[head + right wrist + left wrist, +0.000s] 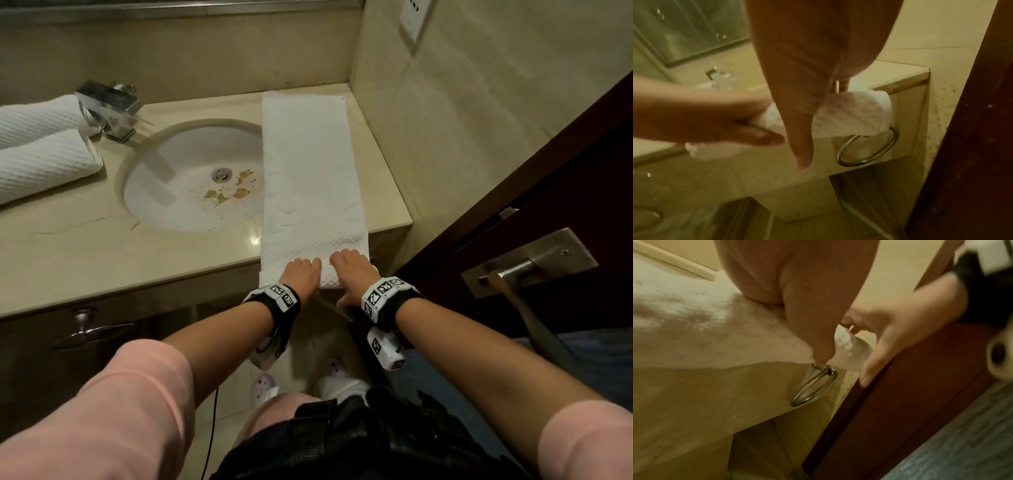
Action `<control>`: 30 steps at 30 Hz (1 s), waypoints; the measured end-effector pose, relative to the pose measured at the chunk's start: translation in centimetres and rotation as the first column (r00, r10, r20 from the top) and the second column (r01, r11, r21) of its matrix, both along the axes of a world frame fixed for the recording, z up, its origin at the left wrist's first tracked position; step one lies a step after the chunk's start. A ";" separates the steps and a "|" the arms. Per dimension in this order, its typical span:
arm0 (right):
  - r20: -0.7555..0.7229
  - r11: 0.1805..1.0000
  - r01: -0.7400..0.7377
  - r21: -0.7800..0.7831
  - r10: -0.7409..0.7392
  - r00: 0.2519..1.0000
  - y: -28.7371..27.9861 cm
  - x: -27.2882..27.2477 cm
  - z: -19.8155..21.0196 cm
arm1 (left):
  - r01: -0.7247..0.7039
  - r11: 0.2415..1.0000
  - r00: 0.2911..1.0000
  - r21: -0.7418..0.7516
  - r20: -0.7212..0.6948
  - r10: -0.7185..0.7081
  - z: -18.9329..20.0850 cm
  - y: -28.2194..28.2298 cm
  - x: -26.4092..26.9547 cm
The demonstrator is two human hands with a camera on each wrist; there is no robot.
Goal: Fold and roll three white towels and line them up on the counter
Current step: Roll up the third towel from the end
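Pink sleeves (113, 404) fill the bottom of the head view, both bare forearms reaching out to the counter (85, 246) (beige stone, with a sink (191, 174) sunk into it). Biggest thing on that counter is the folded towel (308, 164), a long white strip laid flat along the right side, running from the back wall to the front edge, its left border overlapping the basin's rim. Its near end hangs just over the front edge, bunched into a thick starting curl. Left hand (303, 274) sits on that curl with fingers curled over the top; the right wrist view shows its thumb tucked underneath, so it grips the cloth. Right hand (349, 270) lies just beside it, fingers over the same curl, thumb hanging down clear of the fabric in front of the cabinet. Over on the far left, two rolled towels (44, 150) lie side by side, touching, next to the chrome tap (111, 109). Below the counter's right corner a metal towel ring (869, 146) hangs, right under the curl.
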State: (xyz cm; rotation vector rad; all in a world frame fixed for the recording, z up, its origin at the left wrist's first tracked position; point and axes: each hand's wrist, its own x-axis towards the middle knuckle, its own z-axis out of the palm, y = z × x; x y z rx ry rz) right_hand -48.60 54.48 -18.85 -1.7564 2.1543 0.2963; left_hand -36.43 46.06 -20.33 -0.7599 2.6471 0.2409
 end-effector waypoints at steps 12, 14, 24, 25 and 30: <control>-0.016 0.995 0.037 0.087 -0.036 0.999 -2.4 0.3 2.0 | -0.062 0.992 0.998 0.109 0.015 0.060 0.7 -0.7 -0.3; 0.007 0.987 0.059 0.153 -0.061 0.998 -3.3 0.1 2.2 | -0.061 0.998 0.998 0.005 -0.006 0.061 0.6 -0.1 -0.1; 0.023 0.961 0.025 0.276 -0.032 0.999 -5.0 -0.8 2.5 | -0.025 0.999 0.996 -0.035 -0.085 0.021 1.5 -0.9 0.5; 0.011 0.965 0.017 0.260 -0.021 1.000 -4.7 -0.7 2.4 | -0.034 0.999 0.997 -0.001 -0.074 0.033 1.7 -1.1 0.4; -0.100 0.991 -0.093 0.098 0.102 0.990 -2.7 -1.1 1.4 | -0.042 0.988 0.999 0.149 -0.013 0.044 2.7 -2.7 -0.7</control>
